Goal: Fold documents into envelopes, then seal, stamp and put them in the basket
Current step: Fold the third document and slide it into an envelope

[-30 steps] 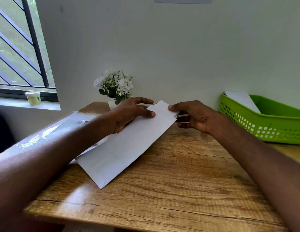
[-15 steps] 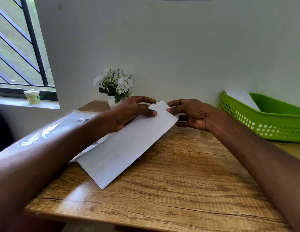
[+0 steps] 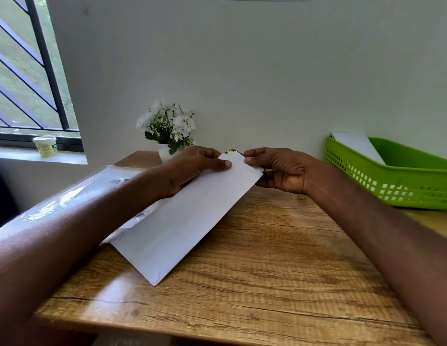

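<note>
A long white envelope [image 3: 182, 226] leans diagonally, its near corner on the wooden table [image 3: 267, 283] and its far end raised. My left hand [image 3: 192, 171] grips the far end from the left, thumb pressed on top. My right hand [image 3: 279, 171] pinches the far right corner, fingers under and behind it. A small dark object with a yellow-green mark [image 3: 231, 152] peeks out behind the envelope's top edge between my hands. The green basket [image 3: 404, 186] stands at the right by the wall, with a white envelope [image 3: 357, 146] leaning inside it.
A clear plastic pack of envelopes [image 3: 87, 193] lies at the table's left, partly under my left forearm. A white pot of white flowers [image 3: 170, 131] stands against the wall. A small jar [image 3: 46, 146] sits on the window sill.
My right hand has closed in on the envelope's far corner and now pinches it. The envelope's far end is lifted slightly higher; my left hand keeps its grip.
</note>
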The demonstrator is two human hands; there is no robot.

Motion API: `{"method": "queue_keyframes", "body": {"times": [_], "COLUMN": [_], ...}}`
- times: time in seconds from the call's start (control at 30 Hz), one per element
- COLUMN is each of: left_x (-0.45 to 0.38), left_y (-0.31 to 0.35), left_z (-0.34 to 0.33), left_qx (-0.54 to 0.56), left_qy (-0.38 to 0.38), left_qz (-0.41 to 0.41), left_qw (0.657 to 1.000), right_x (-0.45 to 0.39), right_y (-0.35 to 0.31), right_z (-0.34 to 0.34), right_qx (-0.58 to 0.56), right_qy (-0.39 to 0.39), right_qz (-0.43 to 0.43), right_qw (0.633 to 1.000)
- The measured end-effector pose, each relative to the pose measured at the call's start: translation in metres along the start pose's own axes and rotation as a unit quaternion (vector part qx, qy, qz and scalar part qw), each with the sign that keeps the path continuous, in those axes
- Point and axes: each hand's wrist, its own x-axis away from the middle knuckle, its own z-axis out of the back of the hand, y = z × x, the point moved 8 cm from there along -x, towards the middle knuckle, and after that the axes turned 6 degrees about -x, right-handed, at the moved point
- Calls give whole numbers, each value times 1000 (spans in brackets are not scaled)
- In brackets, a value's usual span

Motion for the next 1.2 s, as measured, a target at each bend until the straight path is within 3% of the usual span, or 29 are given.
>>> {"method": "queue_keyframes", "body": {"times": [0.33, 0.53, 0.67, 0.87, 1.2], "left_x": [-5, -3, -2, 0, -2], "left_y": [1, 0, 5, 9, 13], "left_z": [4, 12, 15, 12, 5], "left_qx": [-49, 21, 26, 17, -41], "left_qy": [7, 73, 89, 81, 66], "left_qz": [-12, -25, -34, -38, -74], "left_qw": [999, 997, 995, 996, 994], "right_x": [6, 15, 20, 20, 11], "right_y": [-6, -24, -28, -28, -7], "right_z": [-10, -9, -18, -21, -23], "right_qx": [26, 140, 228, 228, 189], "right_qy": [6, 74, 82, 91, 88], "right_qz": [40, 169, 201, 201, 73], "right_qw": [999, 973, 949, 948, 975]}}
